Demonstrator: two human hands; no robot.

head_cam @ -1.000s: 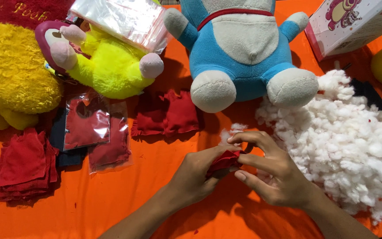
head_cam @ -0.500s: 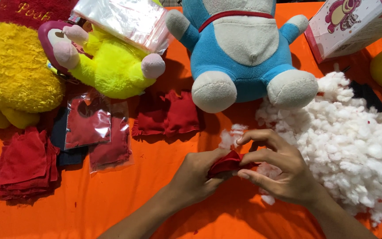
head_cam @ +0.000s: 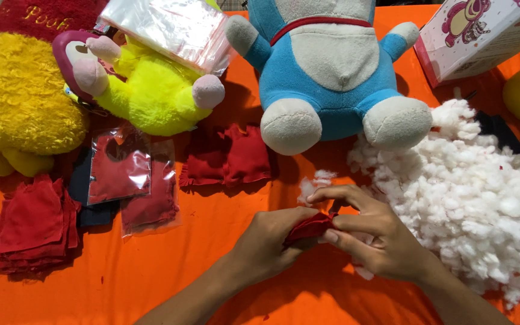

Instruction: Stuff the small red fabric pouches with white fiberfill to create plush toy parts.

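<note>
— Where's the red fabric pouch (head_cam: 309, 227)?
— Lower centre of the frame, lying roughly left to right, rising rightward.
— The hands?
— Left hand (head_cam: 269, 244) closed around it; right hand (head_cam: 373, 235) pinches its right end, beside the white stuffing (head_cam: 476, 198).

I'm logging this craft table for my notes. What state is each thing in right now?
Red fabric piece: pinched between left hand and right hand.
White stuffing pile: loose, heaped.
Sewn red pouches: lying flat.
Bagged red pieces: in clear bags.
Red cloth stack: stacked flat.
Blue plush: sitting upright.
</note>
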